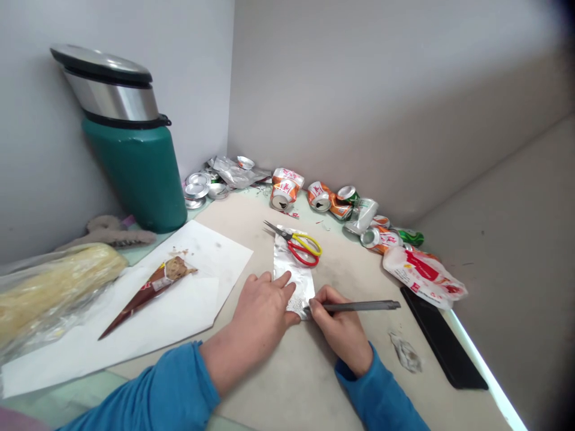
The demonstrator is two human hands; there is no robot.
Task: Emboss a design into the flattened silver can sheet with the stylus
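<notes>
A narrow silver foil sheet point(294, 276) lies on the beige mat, its lower end covered with small dents. My left hand point(265, 305) rests flat with fingers apart on the sheet's left and lower part. In my right hand point(339, 323) is a dark grey pen point(363, 306), pinched near its tip, which meets the foil by my left thumb. Scissors point(296, 244) with one red and one yellow handle lie across the sheet's upper part, blades pointing up and left.
Crushed cans point(286, 188) line the wall. A green bottle point(139, 173) stands at the left, beyond white paper point(179, 323) bearing a brown cone wrapper point(148, 290). At the right are a black phone point(442, 338), a red-and-white packet point(424, 275) and crumpled foil point(406, 353).
</notes>
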